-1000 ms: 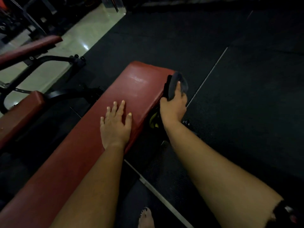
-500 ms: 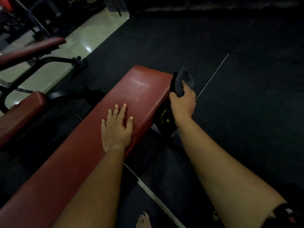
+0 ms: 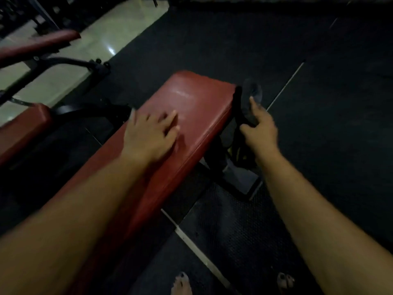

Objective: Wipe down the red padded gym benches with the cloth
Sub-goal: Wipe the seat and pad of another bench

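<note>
Black rubber mats (image 3: 319, 145) cover the gym floor, with pale tile (image 3: 106, 39) at upper left. Red bench (image 3: 197, 107) runs diagonally. Right hand (image 3: 261, 130) clenches the dark cloth (image 3: 249, 96) against the bench's right side edge, near the far corner. Left hand (image 3: 148, 133) lies flat on the pad, fingers loose, blurred. Since half a second ago it has slid farther up the pad and turned rightward; the cloth hand has held its place. Yellow marking (image 3: 230, 151) under the bench is too dark to read.
</note>
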`<state>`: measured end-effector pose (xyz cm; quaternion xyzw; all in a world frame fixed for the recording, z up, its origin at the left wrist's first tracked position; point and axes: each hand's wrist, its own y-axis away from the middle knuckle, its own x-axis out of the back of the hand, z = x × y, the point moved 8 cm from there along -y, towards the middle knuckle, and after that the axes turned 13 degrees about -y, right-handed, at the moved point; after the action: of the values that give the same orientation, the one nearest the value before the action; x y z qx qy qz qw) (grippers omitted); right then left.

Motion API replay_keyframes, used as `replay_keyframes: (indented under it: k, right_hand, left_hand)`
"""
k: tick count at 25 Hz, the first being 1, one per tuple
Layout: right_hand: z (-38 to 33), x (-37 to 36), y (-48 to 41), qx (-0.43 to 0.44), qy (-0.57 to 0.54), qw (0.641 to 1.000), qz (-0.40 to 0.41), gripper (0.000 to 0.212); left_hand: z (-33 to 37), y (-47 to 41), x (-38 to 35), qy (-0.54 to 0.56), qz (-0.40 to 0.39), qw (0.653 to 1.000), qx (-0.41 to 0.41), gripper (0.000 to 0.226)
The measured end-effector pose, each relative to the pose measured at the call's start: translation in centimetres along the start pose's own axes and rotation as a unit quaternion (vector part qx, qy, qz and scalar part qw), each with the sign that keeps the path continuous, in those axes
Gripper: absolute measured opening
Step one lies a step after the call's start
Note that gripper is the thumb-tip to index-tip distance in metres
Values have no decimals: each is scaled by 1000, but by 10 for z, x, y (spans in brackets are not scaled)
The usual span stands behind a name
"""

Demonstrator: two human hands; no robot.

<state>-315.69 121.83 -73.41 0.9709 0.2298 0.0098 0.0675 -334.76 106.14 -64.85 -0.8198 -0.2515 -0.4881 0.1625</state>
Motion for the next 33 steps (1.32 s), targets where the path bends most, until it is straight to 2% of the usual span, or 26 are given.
replay_keyframes:
  k: [2, 3, 6, 9, 10, 13, 14, 15, 17, 18, 19, 24, 25, 27, 29, 30, 33]
  right_hand:
    - [-12, 11, -28, 5, 12, 999, 38, 67]
    - [-25, 11, -44, -3, 43, 998, 41, 63]
    - [-49, 5, -75, -60, 68, 995, -51, 54]
    - [-56, 15, -61, -126, 119, 976, -132, 54]
    - [-60, 15, -67, -135, 151, 970, -131, 51]
    - [-98, -3, -114, -94, 219, 970, -50, 50]
    - [-112, -26, -128, -69, 255, 962, -71, 53]
    - [-120, -54, -138, -46, 307, 942, -128, 58]
    - [-112, -103, -138, -12, 445, 854, -271, 70]
    - [-104, -112, -135, -1, 501, 808, -310, 75]
    - [-99, -110, -134, -4, 527, 786, -322, 79]
    - [-85, -52, -130, -142, 478, 822, -274, 74]
    - [-86, -56, -135, -143, 472, 828, -266, 71]
    - [-96, -84, -146, -75, 495, 822, -272, 68]
    - [-107, -119, -146, 15, 526, 796, -298, 69]
    - [-108, -128, -145, 33, 540, 784, -306, 70]
    - [-96, -106, -143, -4, 561, 769, -306, 75]
  left_hand:
    - [8, -51, 10, -9, 29, 997, -64, 63]
    - [15, -72, 7, 10, 30, 997, -65, 65]
    - [36, -71, -17, 131, -9, 991, -15, 67]
    - [42, -60, -21, 199, -15, 980, -11, 67]
    - [41, -61, -19, 204, -15, 979, -12, 67]
    - [38, -60, -15, 201, -11, 980, 6, 72]
    - [37, -59, -15, 208, -12, 978, 17, 74]
    - [35, -59, -17, 216, -13, 976, 32, 74]
    - [29, -60, -22, 221, -6, 974, 57, 73]
    - [29, -62, -22, 218, -6, 974, 60, 72]
    - [28, -63, -23, 214, -7, 975, 59, 72]
    - [27, -64, -22, 217, 1, 974, 58, 69]
    - [26, -64, -22, 216, 1, 975, 59, 68]
    - [28, -63, -22, 213, -1, 975, 58, 69]
    - [29, -63, -21, 210, 3, 976, 61, 68]
    - [28, -64, -20, 209, 4, 976, 63, 68]
    - [28, -63, -22, 215, 3, 974, 63, 68]
